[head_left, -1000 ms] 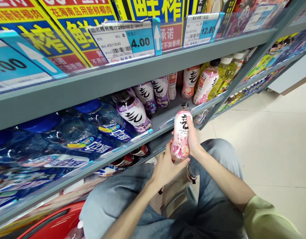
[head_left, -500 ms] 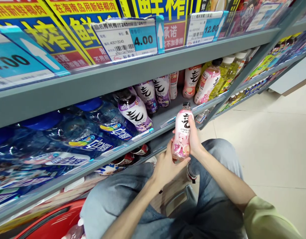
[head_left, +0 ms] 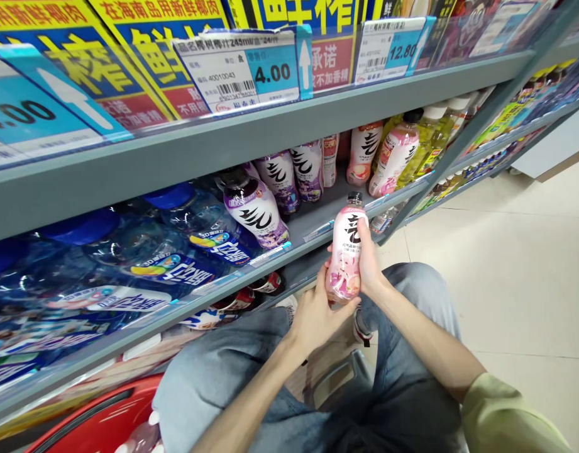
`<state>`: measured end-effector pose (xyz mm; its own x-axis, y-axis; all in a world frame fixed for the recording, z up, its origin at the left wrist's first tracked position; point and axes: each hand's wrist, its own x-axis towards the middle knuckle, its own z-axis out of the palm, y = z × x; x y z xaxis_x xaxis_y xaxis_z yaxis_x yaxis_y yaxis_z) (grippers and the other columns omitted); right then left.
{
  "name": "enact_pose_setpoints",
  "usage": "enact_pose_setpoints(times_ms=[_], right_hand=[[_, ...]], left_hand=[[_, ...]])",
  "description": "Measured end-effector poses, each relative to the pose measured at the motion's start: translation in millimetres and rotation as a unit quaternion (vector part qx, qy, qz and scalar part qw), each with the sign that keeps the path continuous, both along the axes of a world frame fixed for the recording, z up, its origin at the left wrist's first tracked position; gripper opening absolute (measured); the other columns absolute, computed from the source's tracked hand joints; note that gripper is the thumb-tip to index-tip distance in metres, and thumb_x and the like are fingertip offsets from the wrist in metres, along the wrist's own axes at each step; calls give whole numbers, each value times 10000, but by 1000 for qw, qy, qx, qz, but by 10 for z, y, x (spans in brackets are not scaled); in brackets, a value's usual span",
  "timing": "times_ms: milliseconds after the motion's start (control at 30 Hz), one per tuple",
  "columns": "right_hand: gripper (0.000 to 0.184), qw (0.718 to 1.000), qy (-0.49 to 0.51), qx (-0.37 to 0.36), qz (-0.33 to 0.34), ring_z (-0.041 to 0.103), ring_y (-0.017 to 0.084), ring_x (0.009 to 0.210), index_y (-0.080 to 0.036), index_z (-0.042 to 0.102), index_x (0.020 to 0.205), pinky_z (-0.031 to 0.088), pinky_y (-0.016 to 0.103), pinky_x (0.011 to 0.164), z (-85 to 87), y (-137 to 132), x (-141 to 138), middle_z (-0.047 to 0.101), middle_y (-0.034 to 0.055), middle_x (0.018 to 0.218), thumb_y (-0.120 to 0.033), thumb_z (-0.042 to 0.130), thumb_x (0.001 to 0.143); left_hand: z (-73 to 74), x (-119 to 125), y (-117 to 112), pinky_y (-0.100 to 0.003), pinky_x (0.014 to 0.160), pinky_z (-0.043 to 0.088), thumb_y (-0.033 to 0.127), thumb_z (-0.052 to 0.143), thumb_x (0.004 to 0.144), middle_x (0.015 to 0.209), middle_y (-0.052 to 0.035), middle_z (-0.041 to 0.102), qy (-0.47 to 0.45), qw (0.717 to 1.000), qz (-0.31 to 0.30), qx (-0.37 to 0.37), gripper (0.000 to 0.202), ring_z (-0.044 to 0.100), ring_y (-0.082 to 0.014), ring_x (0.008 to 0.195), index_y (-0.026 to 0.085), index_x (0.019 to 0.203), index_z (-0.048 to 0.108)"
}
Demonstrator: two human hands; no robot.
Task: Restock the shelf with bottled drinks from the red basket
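A pink-and-white drink bottle (head_left: 346,251) with a black cap is held between both hands, in front of the shelf edge, its label facing me and its cap tilted away. My left hand (head_left: 317,311) is closed around the bottle's lower part, the thumb under its base. My right hand (head_left: 370,261) grips the right side, thumb on the label; most of its other fingers are hidden behind the bottle. On the shelf beyond stand similar pink bottles (head_left: 393,158) and purple-labelled bottles (head_left: 255,211).
Large blue bottles (head_left: 171,251) fill the shelf's left part. Price tags (head_left: 244,70) line the upper shelf edge (head_left: 251,132). A red basket (head_left: 98,415) with bottles inside stands at lower left. Between my legs is a grey stool (head_left: 341,380). Pale floor tiles (head_left: 506,283) lie to the right.
Almost nothing differs. Both hands keep the same hold on the bottle, and the view has shifted very slightly.
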<state>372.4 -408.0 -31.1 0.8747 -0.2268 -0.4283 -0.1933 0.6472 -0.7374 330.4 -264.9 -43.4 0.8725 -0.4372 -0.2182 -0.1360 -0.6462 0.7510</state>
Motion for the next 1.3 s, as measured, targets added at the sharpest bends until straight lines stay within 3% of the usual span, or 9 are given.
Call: enact_pose_setpoints(times_ms=[567,1300], right_hand=[[644,1000,18,12,13,664,204,485,-173,655,808,575,316,453,50,6,-8,727,78,652,-812,583,844],[551,999,26,19,0,627,179,426,-152,669,852,578,314,458,61,10,4,727,75,661,-687,564,935]], left_hand=[[-19,5,2,-389,757,567,418,651,793,935,-128,779,-44,999,-9,18,906,763,-318,811,82,1566,318],[-64,28,19,-391,705,541,392,628,782,1013,-164,779,-62,997,-19,53,908,754,-335,797,78,1575,318]])
